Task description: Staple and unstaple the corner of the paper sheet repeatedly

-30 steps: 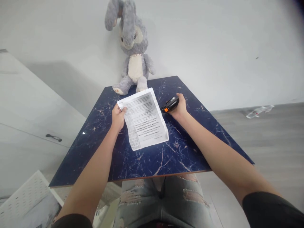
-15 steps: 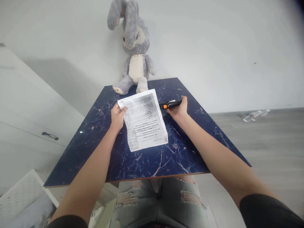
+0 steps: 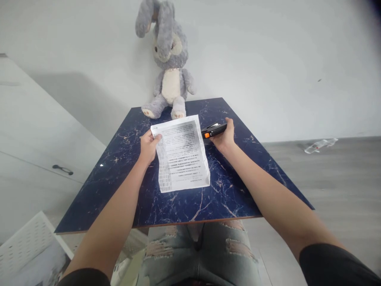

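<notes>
My left hand (image 3: 149, 147) pinches the upper left edge of the printed paper (image 3: 183, 155), with the thumb on top. The paper is creased and hangs over the middle of the table; whether it is one sheet or several I cannot tell. In my right hand (image 3: 224, 137) is a black stapler (image 3: 218, 130) with an orange part near its front end. Its front end meets the paper's right edge near the top corner, and whether the edge lies inside its jaws is not clear.
A grey plush rabbit (image 3: 171, 79) sits at the back of the dark blue marbled table (image 3: 119, 174), against the wall. White drawers with a black handle (image 3: 62, 170) stand at left, a white basket (image 3: 26, 242) below. A clear plastic item (image 3: 320, 145) lies on the floor at right.
The paper has turned slightly, its top edge shifting a little right and downward. The stapler has tilted slightly, and its upper arm looks more raised. Both hands keep their hold.
</notes>
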Demonstrator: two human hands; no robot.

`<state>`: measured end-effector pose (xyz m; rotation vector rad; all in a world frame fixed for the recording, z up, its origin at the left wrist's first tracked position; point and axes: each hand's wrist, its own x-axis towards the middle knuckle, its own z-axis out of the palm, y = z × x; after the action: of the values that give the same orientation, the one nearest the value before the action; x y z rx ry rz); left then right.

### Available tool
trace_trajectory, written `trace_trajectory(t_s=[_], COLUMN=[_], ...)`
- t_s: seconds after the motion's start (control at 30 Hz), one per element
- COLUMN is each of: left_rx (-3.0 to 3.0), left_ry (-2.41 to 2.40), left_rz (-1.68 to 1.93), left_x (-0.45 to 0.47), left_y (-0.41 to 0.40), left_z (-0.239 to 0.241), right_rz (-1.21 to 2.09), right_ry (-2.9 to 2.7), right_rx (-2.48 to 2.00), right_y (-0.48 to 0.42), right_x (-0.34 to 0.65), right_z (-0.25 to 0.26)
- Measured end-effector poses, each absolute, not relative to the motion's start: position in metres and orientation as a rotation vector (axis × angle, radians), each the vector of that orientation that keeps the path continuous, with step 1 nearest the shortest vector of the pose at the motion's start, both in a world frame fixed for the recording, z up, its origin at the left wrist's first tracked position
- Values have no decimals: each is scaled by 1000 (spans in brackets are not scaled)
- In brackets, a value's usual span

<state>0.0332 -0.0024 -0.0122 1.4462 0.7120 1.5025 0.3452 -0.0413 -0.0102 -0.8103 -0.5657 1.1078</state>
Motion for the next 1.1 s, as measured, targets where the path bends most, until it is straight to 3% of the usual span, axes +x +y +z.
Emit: trace_trajectory(t_s=[0.2, 0.63, 0.87, 1.1], left_rx=[1411, 1856, 1951, 1771], left_ry=[751, 824, 796, 912], left_rz=[1449, 922, 936, 1094], left_x=[34, 50, 56, 51], left_y=[-3, -27, -35, -20], left_z=[-12, -4, -3, -11], right_rz=[1047, 868, 984, 1157], right_ry=[-513, -670, -787, -401], right_rx=[-739, -694, -757, -748], right_y=[-50, -62, -77, -57], right_x=[345, 346, 308, 331], right_z=[4, 28, 31, 10])
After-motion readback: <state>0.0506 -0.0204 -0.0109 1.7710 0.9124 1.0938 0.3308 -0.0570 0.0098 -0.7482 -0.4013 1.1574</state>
